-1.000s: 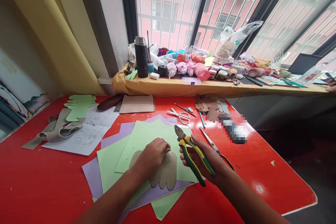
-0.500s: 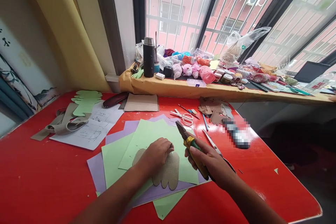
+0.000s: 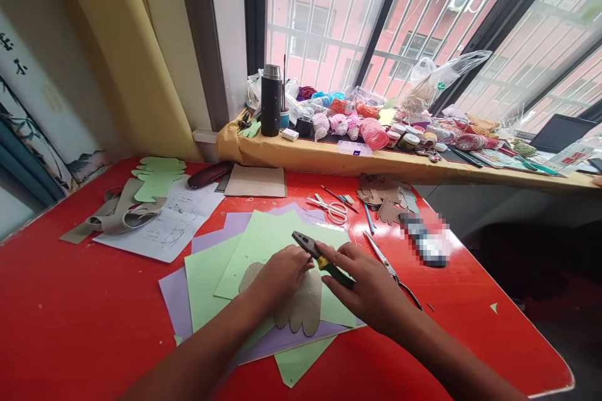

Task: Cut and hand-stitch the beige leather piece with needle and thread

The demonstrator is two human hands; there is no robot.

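Observation:
My left hand (image 3: 276,276) is curled closed on a beige leather cut-out (image 3: 305,307), pinching something small I cannot make out at its top edge. My right hand (image 3: 364,282) grips yellow-green pliers (image 3: 315,253) by the handles. The dark jaws point up and left and lie just above my left fingertips. The leather piece rests on stacked green paper sheets (image 3: 263,244) and purple paper sheets (image 3: 174,301) on the red table (image 3: 70,313).
Long scissors (image 3: 390,269) lie just right of my right hand. Small white-handled scissors (image 3: 329,208), pens, brown leather scraps (image 3: 383,197) and a blurred object (image 3: 423,239) sit farther back. Printed paper, beige straps (image 3: 117,216) and a green cut-out lie far left. A cluttered windowsill holds a black flask (image 3: 271,100) and yarn.
My right hand has closed round the pliers and swung them down and left, from held upright to jaws beside my left fingertips. My left hand has stayed on the leather piece.

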